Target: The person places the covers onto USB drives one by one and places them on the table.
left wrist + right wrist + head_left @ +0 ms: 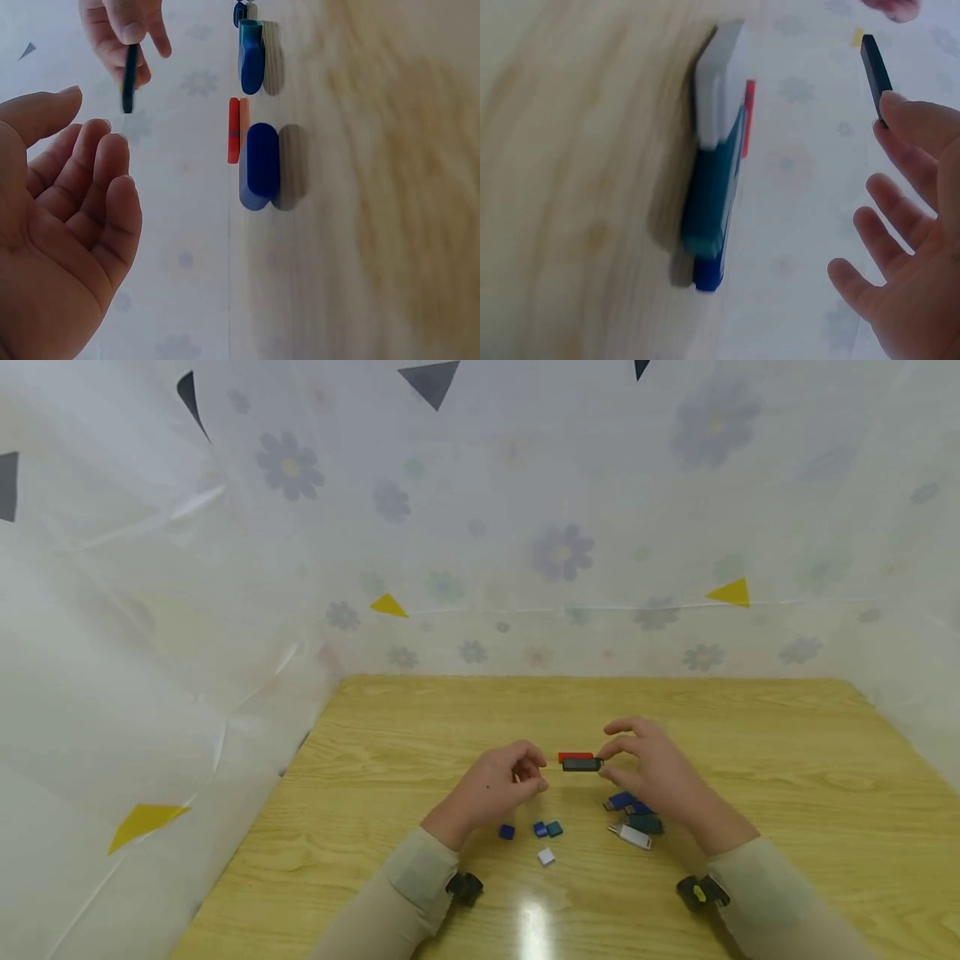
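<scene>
Wood-grain table (360,760), backed by a flowered sheet (480,485). From left to right: the left hand (495,781) is held loosely curved, its grip released; 4 caps (546,857) are scattered near it; a red stick (566,757) is laid beyond a black stick (580,765), which is pinched in the air at its right end by the right hand (654,768); 4 uncapped sticks (634,837) are clustered below.

Red stick (575,757) partly hidden by dark stick (581,765), left hand (895,7) cropped in right-wrist view

The held stick (579,766) is black; the bar (573,756) behind it is red; the tabletop (420,718) yellow — wood-grained; the sheeting (487,485) white — with purple, yellow-centred flowers (290,466).
</scene>
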{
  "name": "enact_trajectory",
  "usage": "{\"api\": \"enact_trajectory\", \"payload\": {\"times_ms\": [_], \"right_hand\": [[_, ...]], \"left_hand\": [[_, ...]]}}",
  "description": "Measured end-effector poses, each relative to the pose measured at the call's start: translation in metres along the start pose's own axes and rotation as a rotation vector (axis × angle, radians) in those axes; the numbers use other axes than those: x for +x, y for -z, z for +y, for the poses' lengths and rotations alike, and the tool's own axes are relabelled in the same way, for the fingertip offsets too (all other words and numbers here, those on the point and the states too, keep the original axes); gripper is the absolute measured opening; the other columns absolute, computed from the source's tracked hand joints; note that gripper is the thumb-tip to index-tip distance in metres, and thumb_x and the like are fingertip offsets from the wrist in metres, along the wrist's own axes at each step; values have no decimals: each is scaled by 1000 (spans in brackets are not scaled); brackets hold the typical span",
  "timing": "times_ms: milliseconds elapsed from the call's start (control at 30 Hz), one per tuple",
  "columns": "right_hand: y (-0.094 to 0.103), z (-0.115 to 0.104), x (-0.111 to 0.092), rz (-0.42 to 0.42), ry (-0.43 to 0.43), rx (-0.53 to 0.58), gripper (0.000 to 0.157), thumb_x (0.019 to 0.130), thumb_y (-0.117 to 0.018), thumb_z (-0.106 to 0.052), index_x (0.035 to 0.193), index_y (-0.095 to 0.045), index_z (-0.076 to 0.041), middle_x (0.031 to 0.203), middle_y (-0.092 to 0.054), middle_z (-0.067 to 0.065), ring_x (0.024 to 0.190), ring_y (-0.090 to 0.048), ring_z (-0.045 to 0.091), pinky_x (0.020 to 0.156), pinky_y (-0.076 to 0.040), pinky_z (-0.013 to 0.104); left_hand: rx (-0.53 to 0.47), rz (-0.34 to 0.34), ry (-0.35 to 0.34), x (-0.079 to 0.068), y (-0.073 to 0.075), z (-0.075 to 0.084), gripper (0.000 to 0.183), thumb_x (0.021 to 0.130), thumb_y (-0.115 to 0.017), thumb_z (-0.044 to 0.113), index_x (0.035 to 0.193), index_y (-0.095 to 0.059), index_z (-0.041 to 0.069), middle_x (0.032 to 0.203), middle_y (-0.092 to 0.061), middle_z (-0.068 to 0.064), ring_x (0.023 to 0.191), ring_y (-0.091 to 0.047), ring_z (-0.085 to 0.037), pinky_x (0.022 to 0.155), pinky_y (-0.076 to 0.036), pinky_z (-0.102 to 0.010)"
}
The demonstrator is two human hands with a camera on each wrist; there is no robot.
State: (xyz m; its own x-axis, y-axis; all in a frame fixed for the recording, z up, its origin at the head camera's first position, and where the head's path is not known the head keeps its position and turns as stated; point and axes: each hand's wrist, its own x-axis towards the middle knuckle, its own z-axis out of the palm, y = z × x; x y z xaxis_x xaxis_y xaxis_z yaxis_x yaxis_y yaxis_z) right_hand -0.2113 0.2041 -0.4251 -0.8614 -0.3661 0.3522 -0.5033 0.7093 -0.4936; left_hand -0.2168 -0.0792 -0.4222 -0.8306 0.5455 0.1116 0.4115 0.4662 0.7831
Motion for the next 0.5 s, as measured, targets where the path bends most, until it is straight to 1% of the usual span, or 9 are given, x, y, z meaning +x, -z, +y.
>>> {"api": "enact_trajectory", "payload": {"times_ms": [100, 200, 333, 500], "right_hand": [[2, 6, 5, -30, -40, -18, 8, 91, -79, -19, 98, -75, -20, 138, -53, 14, 132, -40, 44, 101, -38, 63], [3, 10, 10, -66, -63, -35, 6, 90, -79, -19, 95, -76, -18, 137, -54, 16, 130, -43, 46, 100, -39, 64], [0, 15, 18, -139, -79, -71, 5, 90, -78, -20, 93, -76, -17, 133, -56, 17, 124, -49, 45, 98, -43, 61], [-5, 19, 28, -238, -95, -91, 5, 89, -77, -19, 91, -75, -15, 129, -58, 18, 119, -53, 42, 96, -46, 57]], "left_hand": [[-13, 2, 4, 1, 2, -3, 17, 100, -67, 28, 117, -63, 25, 95, -65, 11, 83, -61, -10, 71, -52, -31], [-22, 7, -2, 2, 5, -6, 17, 100, -67, 30, 116, -64, 24, 95, -65, 11, 83, -61, -10, 71, -52, -30], [-19, 12, -13, 2, 8, -7, 17, 100, -67, 30, 116, -65, 23, 95, -65, 10, 83, -61, -10, 71, -52, -31], [-16, 6, -6, 2, 8, -9, 16, 100, -67, 30, 114, -65, 22, 95, -65, 10, 83, -61, -10, 72, -51, -31]]}}
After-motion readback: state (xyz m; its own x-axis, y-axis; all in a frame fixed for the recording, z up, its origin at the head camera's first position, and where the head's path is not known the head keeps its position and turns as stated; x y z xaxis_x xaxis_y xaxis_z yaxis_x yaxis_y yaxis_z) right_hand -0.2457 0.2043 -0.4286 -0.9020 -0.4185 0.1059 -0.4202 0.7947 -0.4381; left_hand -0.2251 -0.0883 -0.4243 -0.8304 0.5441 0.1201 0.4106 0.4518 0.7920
